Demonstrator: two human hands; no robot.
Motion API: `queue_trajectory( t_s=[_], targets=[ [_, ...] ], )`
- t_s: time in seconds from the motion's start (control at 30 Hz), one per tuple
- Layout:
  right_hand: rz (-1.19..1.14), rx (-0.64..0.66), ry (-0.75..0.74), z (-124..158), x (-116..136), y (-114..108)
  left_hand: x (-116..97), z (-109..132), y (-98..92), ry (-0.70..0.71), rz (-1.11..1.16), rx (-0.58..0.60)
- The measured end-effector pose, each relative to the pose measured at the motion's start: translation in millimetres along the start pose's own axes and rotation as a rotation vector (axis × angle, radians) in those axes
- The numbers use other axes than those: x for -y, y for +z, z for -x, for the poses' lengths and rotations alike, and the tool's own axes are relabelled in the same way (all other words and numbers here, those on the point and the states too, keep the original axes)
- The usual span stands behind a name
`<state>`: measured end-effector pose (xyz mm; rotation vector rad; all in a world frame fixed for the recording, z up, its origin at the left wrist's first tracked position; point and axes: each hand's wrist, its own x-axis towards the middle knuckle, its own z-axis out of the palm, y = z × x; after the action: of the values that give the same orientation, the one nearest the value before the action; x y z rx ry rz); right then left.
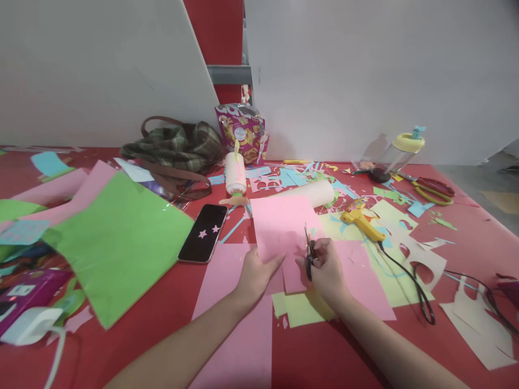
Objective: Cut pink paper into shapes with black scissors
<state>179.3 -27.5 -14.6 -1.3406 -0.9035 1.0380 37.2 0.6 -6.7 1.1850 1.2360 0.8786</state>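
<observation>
My left hand (256, 275) grips the lower left edge of a pink sheet of paper (279, 219), thumb on top, and the sheet is raised off the table. In my right hand (327, 269) is a small pair of black-handled scissors (310, 251), its blades pointing up and away from me over the sheet's right part. Whether the blades touch the paper I cannot tell. More pink paper (243, 335) lies flat under my hands, with yellow paper (310, 309) below the right one. A phone (203, 233) with two small pink stars (203, 234) on its dark screen rests to the left.
A yellow glue gun (364, 224) with a black cord lies right. Behind it are pliers (433, 189) and a clear bottle (395, 156). Green sheets (121, 243) cover the left. A snack bag (243, 132), a plaid bag (174, 146) and paper scraps line the back.
</observation>
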Motion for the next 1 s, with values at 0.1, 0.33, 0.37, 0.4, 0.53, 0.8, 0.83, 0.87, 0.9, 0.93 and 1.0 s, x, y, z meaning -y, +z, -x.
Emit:
queue_trajectory(
  t_s=[0.1,0.33,0.37,0.4,0.53,0.8,0.83,0.87,0.9,0.93,1.0],
  targets=[
    [-0.005,0.010,0.007,0,2,0,2,0,0.2,0.008,0.011,0.004],
    [-0.012,0.014,0.015,-1,1,-1,0,-1,0.0,-0.015,-0.016,0.014],
    [-0.018,0.016,0.017,0,1,-1,-1,-1,0.0,-0.024,-0.026,0.016],
    [-0.023,0.018,0.017,0,1,-1,-2,-1,0.0,-0.030,-0.030,0.022],
    [-0.041,0.020,0.002,1,5,0,-5,0,0.0,-0.029,-0.004,0.037],
    [-0.210,0.171,0.085,1,15,-2,-6,-10,-7.3,-0.029,0.091,-0.071],
    [-0.223,0.193,0.101,1,15,-2,-6,-12,-8.5,-0.028,0.108,-0.080],
    [-0.234,0.214,0.111,1,15,-3,-6,-14,-9.7,-0.024,0.123,-0.089],
    [-0.241,0.234,0.117,1,15,-3,-6,-15,-10.9,-0.016,0.134,-0.095],
    [-0.246,0.250,0.120,1,16,-3,-6,-16,-12.1,-0.005,0.142,-0.098],
    [-0.252,0.276,0.131,1,16,-4,-8,-18,-14.5,0.022,0.148,-0.093]
  ],
)
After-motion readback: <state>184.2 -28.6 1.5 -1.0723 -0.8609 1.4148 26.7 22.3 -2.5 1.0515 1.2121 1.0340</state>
